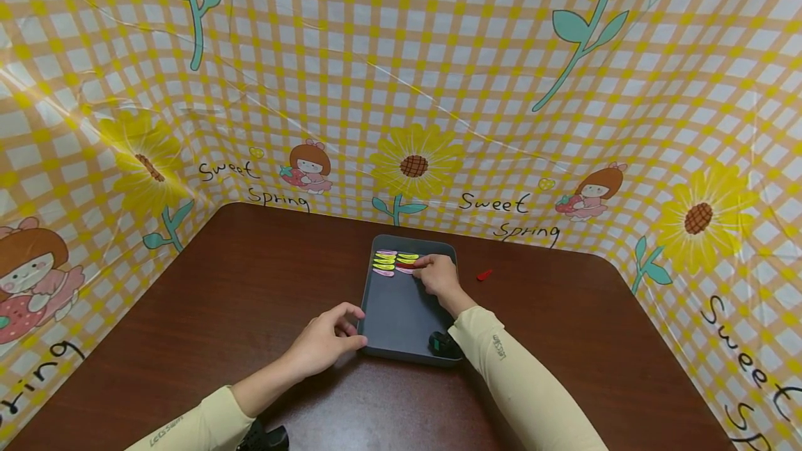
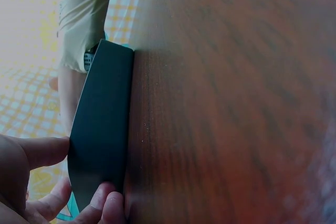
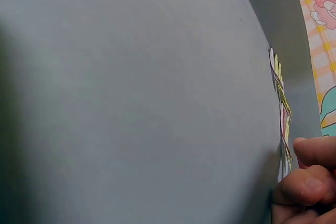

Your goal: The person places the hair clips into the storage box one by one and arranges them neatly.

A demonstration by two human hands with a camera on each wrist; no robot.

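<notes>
A shallow dark grey tray (image 1: 401, 315) lies on the table, with two columns of snap hair clips at its far end. The left column of hair clips (image 1: 384, 266) is yellow and pink; the right one has yellow, red and pink hair clips (image 1: 405, 264). My right hand (image 1: 436, 275) reaches over the tray, thumb and fingertips pinching at the right column; a bit of red hair clip (image 3: 301, 164) peeks out between them, mostly hidden. My left hand (image 1: 326, 336) holds the tray's near left corner, with curled fingers and thumb against the outer wall (image 2: 102, 103).
A single red hair clip (image 1: 484, 275) lies on the brown table (image 1: 282, 263), right of the tray. A checked, flower-printed cloth (image 1: 401, 54) rises behind and on both sides. The black wrist camera (image 1: 441, 344) hangs over the tray's near right corner.
</notes>
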